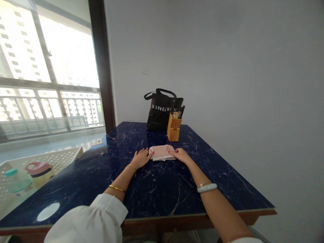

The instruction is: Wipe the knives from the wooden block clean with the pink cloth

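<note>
A folded pale pink towel (162, 153) with a red pattern lies flat on the dark blue marbled table (162, 189). Beside its left edge, my left hand (141, 158) rests on the tabletop with fingers stretched out, its thumb touching the towel. My right hand (181, 155) is closed at the opposite edge, thumb over the cloth, pinching its right side. Just behind the towel stands a wooden knife block (174, 130) with several dark-handled tools in it.
At the table's far end a black tote bag (158, 116) leans near the wall. To the left, a cream perforated basket (67, 156) holds a pink-lidded bottle (40, 172) and a teal-capped bottle (17, 184). A white round spot (48, 212) shows at the near left.
</note>
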### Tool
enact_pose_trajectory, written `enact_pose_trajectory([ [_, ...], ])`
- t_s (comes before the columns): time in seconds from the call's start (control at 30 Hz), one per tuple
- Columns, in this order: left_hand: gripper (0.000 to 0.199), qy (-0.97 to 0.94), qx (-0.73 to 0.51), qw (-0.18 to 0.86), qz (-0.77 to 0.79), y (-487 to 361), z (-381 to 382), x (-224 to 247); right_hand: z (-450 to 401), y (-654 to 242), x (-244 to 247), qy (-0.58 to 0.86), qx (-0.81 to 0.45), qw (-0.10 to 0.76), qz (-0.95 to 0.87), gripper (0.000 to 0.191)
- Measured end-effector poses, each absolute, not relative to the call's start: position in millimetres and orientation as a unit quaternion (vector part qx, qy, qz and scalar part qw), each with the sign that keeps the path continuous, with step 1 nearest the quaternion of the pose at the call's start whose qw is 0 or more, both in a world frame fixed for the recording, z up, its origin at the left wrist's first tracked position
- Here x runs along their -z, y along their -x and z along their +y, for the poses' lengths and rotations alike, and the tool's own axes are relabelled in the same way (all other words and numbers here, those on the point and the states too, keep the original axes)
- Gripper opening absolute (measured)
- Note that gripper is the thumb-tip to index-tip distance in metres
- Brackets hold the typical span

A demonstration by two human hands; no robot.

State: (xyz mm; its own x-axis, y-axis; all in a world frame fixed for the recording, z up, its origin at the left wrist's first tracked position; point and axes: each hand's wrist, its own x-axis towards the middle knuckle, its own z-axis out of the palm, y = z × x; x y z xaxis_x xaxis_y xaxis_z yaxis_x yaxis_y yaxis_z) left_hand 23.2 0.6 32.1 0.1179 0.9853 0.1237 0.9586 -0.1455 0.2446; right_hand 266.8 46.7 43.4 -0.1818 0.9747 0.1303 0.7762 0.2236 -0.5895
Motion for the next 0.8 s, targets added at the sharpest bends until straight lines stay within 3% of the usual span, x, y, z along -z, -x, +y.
enact_pose_trajectory([
  [0.8, 0.062, -0.754, -0.122, 0.04, 0.645, -20.6, 3.7, -27.4, 48.4, -266.1, -41.6, 0.598, -0.202, 0.254, -0.733, 0.043],
])
